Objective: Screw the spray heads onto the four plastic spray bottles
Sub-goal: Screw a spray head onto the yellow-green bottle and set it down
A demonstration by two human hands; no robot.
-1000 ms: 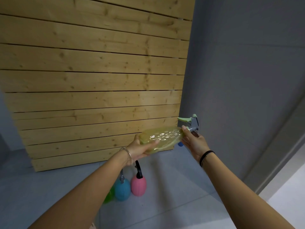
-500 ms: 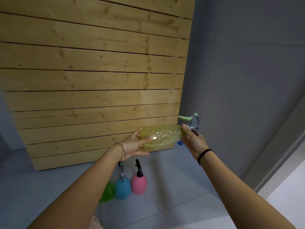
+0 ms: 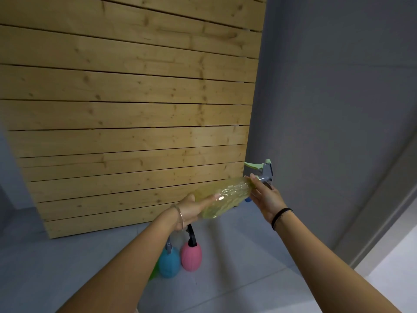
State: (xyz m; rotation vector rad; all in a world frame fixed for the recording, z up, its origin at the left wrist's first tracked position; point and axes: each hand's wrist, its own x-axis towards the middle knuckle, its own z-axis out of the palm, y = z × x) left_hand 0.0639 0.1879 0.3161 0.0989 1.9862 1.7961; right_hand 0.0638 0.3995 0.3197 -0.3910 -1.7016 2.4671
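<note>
I hold a clear yellow spray bottle (image 3: 222, 197) lying almost level in the air. My left hand (image 3: 191, 210) grips its base end. At the neck, my right hand (image 3: 265, 197) is curled round the collar of its grey and green spray head (image 3: 262, 171). On the floor below stand a pink bottle (image 3: 191, 256) with a black spray head and a blue bottle (image 3: 169, 263) with a grey one. A green bottle (image 3: 154, 273) is mostly hidden behind my left forearm.
A wooden slat panel (image 3: 135, 114) leans upright just behind the bottles. A grey wall (image 3: 338, 98) rises to the right, and its baseboard meets a paler floor (image 3: 394, 274) at the lower right. The floor here is grey tile (image 3: 237, 267).
My left hand opened half a second ago and now grips the bottle's base again. The bottle and my right hand stay nearly in the same place.
</note>
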